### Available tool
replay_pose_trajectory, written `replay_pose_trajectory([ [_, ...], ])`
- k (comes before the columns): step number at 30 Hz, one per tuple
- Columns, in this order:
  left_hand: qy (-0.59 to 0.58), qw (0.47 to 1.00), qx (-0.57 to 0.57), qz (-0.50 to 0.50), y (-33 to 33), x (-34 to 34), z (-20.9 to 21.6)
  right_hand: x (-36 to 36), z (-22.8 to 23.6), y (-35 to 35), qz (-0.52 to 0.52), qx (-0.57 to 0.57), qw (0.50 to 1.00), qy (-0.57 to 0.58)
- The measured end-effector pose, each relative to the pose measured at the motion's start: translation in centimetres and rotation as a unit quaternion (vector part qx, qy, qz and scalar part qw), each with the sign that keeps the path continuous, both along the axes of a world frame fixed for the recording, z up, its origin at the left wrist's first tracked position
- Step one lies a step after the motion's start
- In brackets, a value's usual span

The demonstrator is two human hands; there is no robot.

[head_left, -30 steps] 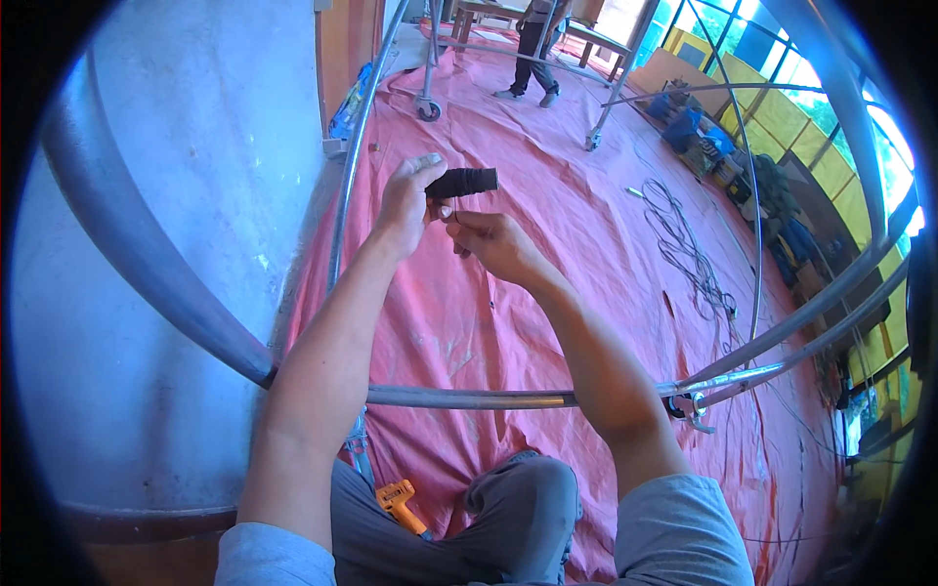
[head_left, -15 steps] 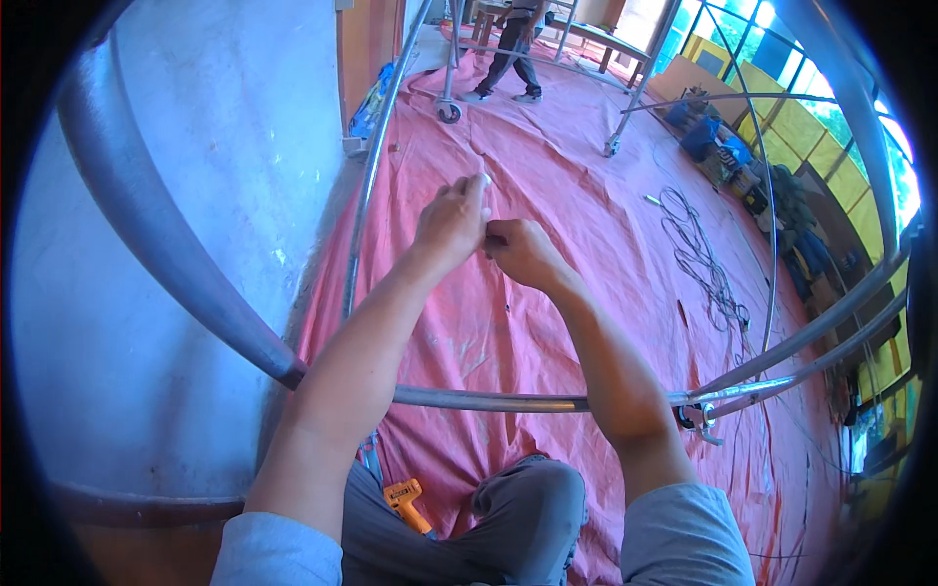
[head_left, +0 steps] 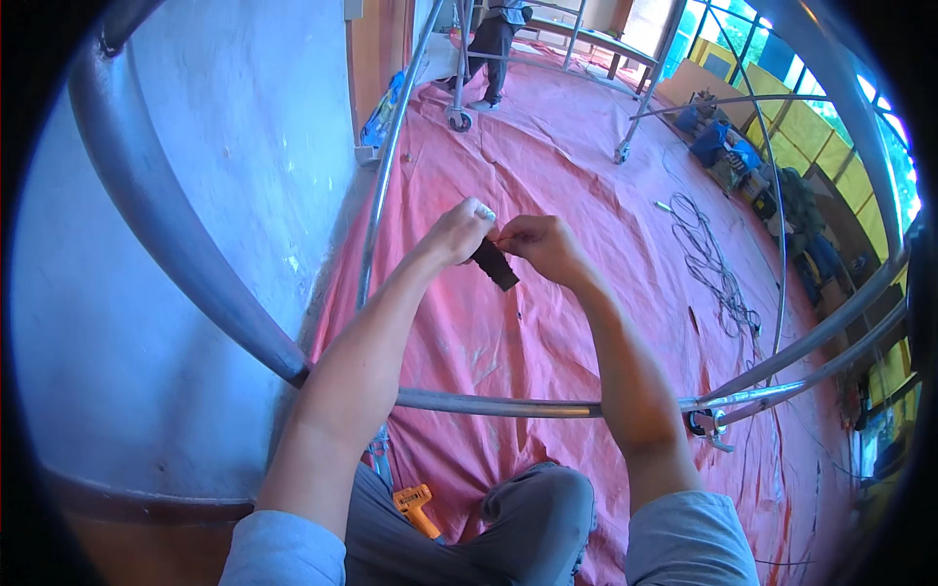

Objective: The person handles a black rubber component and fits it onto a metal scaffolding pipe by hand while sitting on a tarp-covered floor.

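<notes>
My left hand (head_left: pixel 461 232) is closed on a short dark strip with a ragged edge (head_left: pixel 497 268), which hangs down between my hands. Beside it, my right hand (head_left: pixel 549 248) pinches a thin orange-red strand (head_left: pixel 503 238) that runs across to the left fingers. Whether strand and strip are joined cannot be made out. Both arms reach out past a curved metal scaffold rail (head_left: pixel 498 402). An orange power tool with a pistol grip (head_left: pixel 415 509) rests by my lap.
A pale wall (head_left: pixel 225 205) rises at left. Pink sheeting (head_left: pixel 567 342) covers the floor. A looped cable (head_left: pixel 708 259) lies at right, near bags and tools (head_left: pixel 723 142). Ahead, a person (head_left: pixel 490 49) stands behind a wheeled scaffold leg (head_left: pixel 459 119).
The dark strip and orange-red strand have come into sight between my hands. My right hand has shifted slightly right. The person ahead has moved left.
</notes>
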State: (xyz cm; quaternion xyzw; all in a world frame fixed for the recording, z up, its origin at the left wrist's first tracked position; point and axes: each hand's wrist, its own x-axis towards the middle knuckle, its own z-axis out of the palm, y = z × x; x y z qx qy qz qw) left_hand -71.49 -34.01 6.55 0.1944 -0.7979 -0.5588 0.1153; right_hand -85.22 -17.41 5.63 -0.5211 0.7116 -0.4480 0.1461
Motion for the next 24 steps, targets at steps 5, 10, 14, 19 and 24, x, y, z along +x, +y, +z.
replay_pose_trajectory([
  [5, 0.142, 0.989, 0.047, -0.012, 0.3, -0.1, 0.7, -0.9, -0.5, -0.2, -0.020, -0.025, 0.999, -0.003],
  [10, 0.250, 0.965, 0.085, 0.002, 0.8, -0.3, 1.1, 1.0, 1.7, 0.0, -0.079, -0.114, 0.990, 0.018],
  [14, 0.278, 0.951, 0.133, -0.007, 0.9, 0.1, 1.8, 1.8, 3.5, 0.3, -0.124, -0.132, 0.983, -0.040],
  [19, 0.315, 0.934, 0.169, -0.005, 0.9, 0.7, 2.6, 4.0, 7.2, 2.3, -0.022, 0.033, 0.936, -0.349],
  [24, 0.343, 0.929, 0.140, -0.008, 0.9, 1.1, 3.1, 2.7, 5.1, 1.2, 0.018, -0.054, 0.949, -0.311],
])
